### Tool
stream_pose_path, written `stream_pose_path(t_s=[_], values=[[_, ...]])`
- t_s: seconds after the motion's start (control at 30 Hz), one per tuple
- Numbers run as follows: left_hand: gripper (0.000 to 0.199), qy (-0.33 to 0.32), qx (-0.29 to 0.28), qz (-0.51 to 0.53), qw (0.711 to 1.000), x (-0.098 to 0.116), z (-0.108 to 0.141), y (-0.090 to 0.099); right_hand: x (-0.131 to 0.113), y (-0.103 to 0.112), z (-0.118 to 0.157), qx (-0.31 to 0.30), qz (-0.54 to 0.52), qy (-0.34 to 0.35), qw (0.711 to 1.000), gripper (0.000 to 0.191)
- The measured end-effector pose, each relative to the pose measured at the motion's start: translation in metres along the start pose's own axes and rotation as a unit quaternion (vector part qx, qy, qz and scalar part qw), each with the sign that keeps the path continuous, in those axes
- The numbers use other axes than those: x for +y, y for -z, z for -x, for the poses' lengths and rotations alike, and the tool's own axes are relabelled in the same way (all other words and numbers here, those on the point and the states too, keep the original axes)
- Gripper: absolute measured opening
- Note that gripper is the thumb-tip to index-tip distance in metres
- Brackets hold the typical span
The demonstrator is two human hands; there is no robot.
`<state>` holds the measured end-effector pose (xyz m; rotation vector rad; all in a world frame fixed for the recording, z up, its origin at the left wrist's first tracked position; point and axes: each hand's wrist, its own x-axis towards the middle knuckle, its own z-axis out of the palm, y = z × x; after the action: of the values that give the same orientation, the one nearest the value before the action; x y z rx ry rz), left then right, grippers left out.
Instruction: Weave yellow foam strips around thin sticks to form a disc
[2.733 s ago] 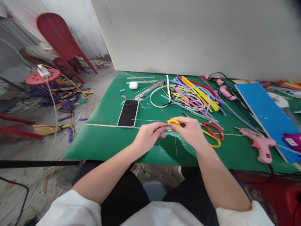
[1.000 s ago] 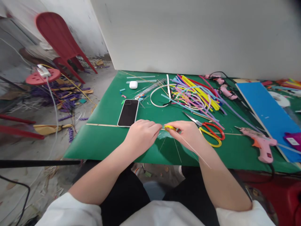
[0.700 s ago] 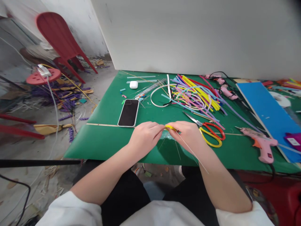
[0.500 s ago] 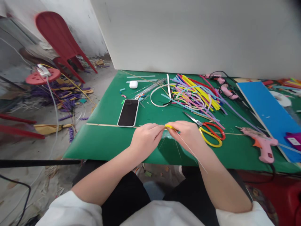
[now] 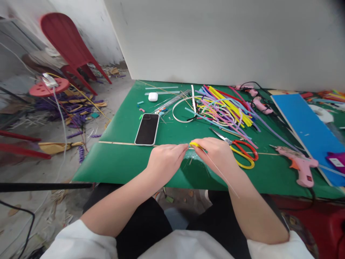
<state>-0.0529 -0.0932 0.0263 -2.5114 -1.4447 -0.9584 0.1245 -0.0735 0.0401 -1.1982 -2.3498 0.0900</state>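
My right hand (image 5: 215,153) pinches a small yellow piece (image 5: 196,145) above the front of the green table (image 5: 113,163). A thin pale wire (image 5: 221,172) runs from beside that piece down across my right wrist. My left hand (image 5: 165,160) is closed at the left end of the yellow piece, its fingertips pressed together; what they grip is too small to make out. Open-bladed scissors (image 5: 242,151) with red and yellow handles lie just right of my right hand. Behind the hands is a pile of coloured strips (image 5: 223,108).
A phone (image 5: 147,129) and a white case (image 5: 153,96) lie at the left. Thin wires (image 5: 172,102) lie behind them. At the right are a pink glue gun (image 5: 303,165) and a blue board (image 5: 309,133). A white panel (image 5: 215,43) stands behind the table.
My left hand has shifted slightly down and turned a little. My right hand has moved slightly to the right, its fingers still around the yellow piece.
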Motion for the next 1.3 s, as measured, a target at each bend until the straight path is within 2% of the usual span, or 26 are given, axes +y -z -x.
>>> stream_pose_path(t_s=[0.1, 0.2, 0.3, 0.4, 0.47, 0.57, 0.63, 0.73, 0.8, 0.87, 1.0, 1.1, 1.17, 1.23, 1.3], values=[[0.013, -0.026, 0.039, -0.004, 0.999, 0.003, -0.001, 0.009, 0.001, 0.010, 0.001, 0.031, -0.016, 0.011, 0.999, 0.016], [0.013, -0.047, 0.077, -0.019, 0.996, 0.007, -0.002, 0.019, 0.003, 0.022, 0.003, 0.093, -0.016, 0.010, 0.995, 0.017], [0.015, -0.070, 0.098, -0.022, 0.992, 0.010, -0.001, 0.024, 0.004, 0.035, 0.006, 0.138, -0.002, 0.023, 0.990, 0.019], [0.017, -0.082, 0.106, -0.012, 0.991, 0.010, -0.002, 0.028, 0.005, 0.048, 0.007, 0.154, 0.015, 0.043, 0.987, 0.022], [0.026, -0.066, 0.115, -0.011, 0.991, 0.006, -0.005, 0.036, 0.006, 0.054, 0.007, 0.166, 0.037, 0.051, 0.984, 0.026], [0.059, -0.030, 0.119, -0.018, 0.992, -0.006, -0.013, 0.056, 0.008, 0.059, 0.005, 0.164, 0.087, 0.073, 0.980, 0.028], [0.073, -0.043, 0.101, -0.025, 0.994, -0.012, -0.017, 0.069, 0.008, 0.059, 0.004, 0.157, 0.117, 0.081, 0.977, 0.026], [0.056, -0.133, 0.080, -0.012, 0.988, -0.011, -0.018, 0.077, 0.008, 0.053, 0.002, 0.159, 0.141, 0.078, 0.974, 0.026], [0.041, -0.185, 0.098, 0.018, 0.978, -0.005, -0.015, 0.073, 0.007, 0.049, 0.002, 0.159, 0.142, 0.079, 0.974, 0.028], [0.032, -0.203, 0.124, 0.049, 0.970, 0.001, -0.012, 0.068, 0.006, 0.046, 0.002, 0.159, 0.137, 0.080, 0.974, 0.029], [0.030, -0.174, 0.152, 0.088, 0.969, 0.007, -0.007, 0.062, 0.008, 0.043, 0.004, 0.153, 0.122, 0.083, 0.977, 0.028], [0.038, -0.113, 0.186, 0.115, 0.969, 0.008, -0.005, 0.058, 0.010, 0.043, 0.005, 0.145, 0.100, 0.083, 0.981, 0.030], [0.044, -0.054, 0.196, 0.188, 0.961, 0.009, -0.005, 0.054, 0.011, 0.042, 0.005, 0.133, 0.081, 0.080, 0.985, 0.031], [0.052, 0.000, 0.194, 0.285, 0.939, 0.013, -0.006, 0.049, 0.011, 0.040, 0.005, 0.121, 0.065, 0.077, 0.987, 0.031], [0.051, 0.017, 0.176, 0.330, 0.927, 0.018, -0.008, 0.044, 0.010, 0.038, 0.005, 0.114, 0.058, 0.077, 0.989, 0.030]])
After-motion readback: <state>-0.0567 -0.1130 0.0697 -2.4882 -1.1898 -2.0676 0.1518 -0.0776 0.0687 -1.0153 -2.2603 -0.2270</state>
